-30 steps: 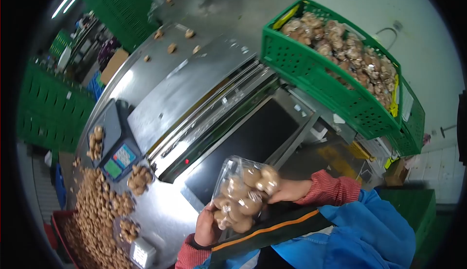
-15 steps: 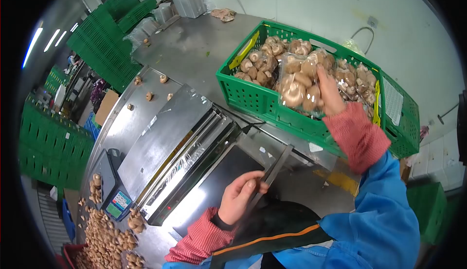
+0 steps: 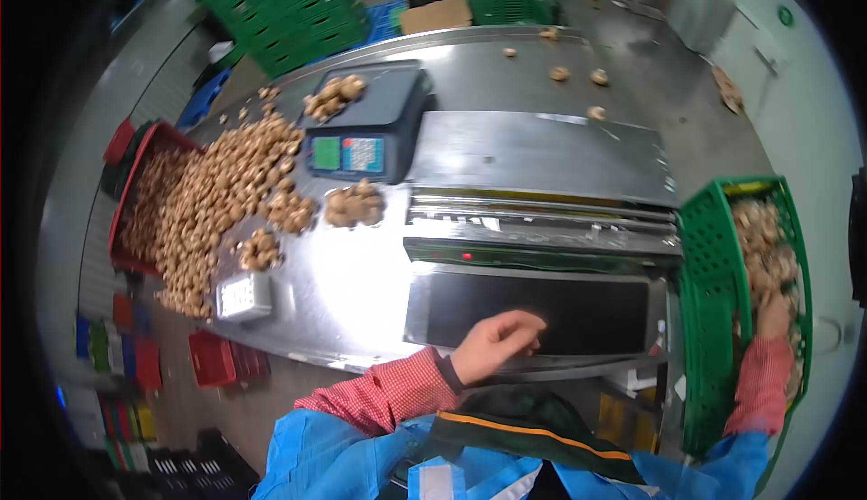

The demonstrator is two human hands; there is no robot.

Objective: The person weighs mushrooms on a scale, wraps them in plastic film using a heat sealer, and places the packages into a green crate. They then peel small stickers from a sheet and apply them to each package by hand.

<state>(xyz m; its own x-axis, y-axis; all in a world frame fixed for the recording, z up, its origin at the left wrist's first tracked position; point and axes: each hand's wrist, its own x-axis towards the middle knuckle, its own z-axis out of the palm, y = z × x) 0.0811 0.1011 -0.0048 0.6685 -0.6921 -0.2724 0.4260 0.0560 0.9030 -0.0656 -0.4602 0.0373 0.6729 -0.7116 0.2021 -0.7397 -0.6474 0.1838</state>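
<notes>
My left hand (image 3: 497,345) hovers over the black plate (image 3: 551,313) of the film-wrapping machine, fingers curled together and nothing seen in them. At the right, my right hand (image 3: 774,315) reaches into the green crate (image 3: 711,265). Its fingers are closed on a film-wrapped pack of mushrooms (image 3: 768,268) among other packs; blur and the hand hide part of the grip. Left of the machine, a clump of mushrooms (image 3: 354,204) sits on the steel table below the weighing scale (image 3: 384,98), which bears more mushrooms (image 3: 334,97).
A large heap of mushrooms (image 3: 226,184) spills from a red crate (image 3: 122,220) at the left. Near the table's front edge is a small white box (image 3: 244,297). Several loose mushrooms (image 3: 560,74) lie behind the machine. Green crates (image 3: 280,12) are stacked beyond.
My view has swung to the left, so the crate now sits at the right edge. My right hand has lowered the mushroom pack into the crate. My left hand has come off the machine's front edge.
</notes>
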